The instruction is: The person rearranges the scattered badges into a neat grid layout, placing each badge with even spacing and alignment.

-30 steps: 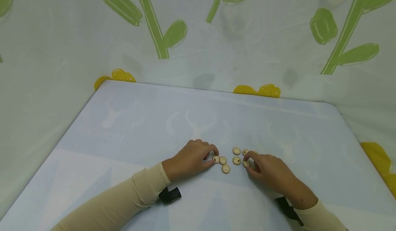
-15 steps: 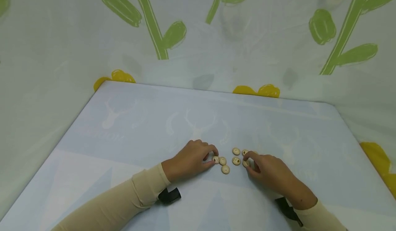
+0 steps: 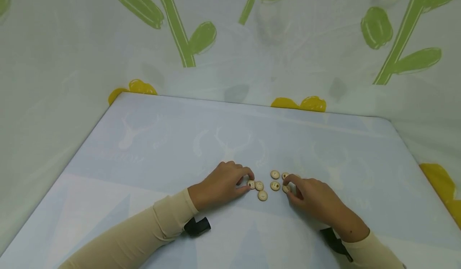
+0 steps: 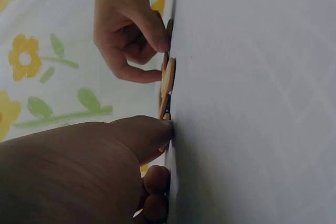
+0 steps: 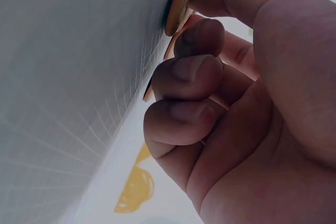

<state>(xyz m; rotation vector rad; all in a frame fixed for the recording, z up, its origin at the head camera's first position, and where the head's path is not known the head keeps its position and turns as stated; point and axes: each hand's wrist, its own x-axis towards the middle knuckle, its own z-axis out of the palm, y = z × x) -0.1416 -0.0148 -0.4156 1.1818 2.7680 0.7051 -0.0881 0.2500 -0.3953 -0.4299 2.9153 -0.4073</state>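
My left hand (image 3: 219, 185) pinches a small round wooden disc (image 3: 251, 185) with marks like a face on it, between thumb and index finger. Right against it lies a second disc (image 3: 259, 185), and a third disc (image 3: 262, 196) sits just nearer to me. Across a small gap, my right hand (image 3: 317, 199) holds another wooden disc (image 3: 286, 189) by its edge with thumb and index finger. The right wrist view shows the thumb on that disc (image 5: 179, 4), the other fingers curled in. Two discs, one far (image 3: 275, 175) and one near (image 3: 275, 186), lie just left of this hand.
Beyond the right fingertips is another disc (image 3: 285, 176); one more is partly hidden behind that hand. A pale blue and white cloth with deer prints covers the table (image 3: 173, 133). At its far edge hangs a white curtain (image 3: 306, 53) with green leaves and yellow flowers.
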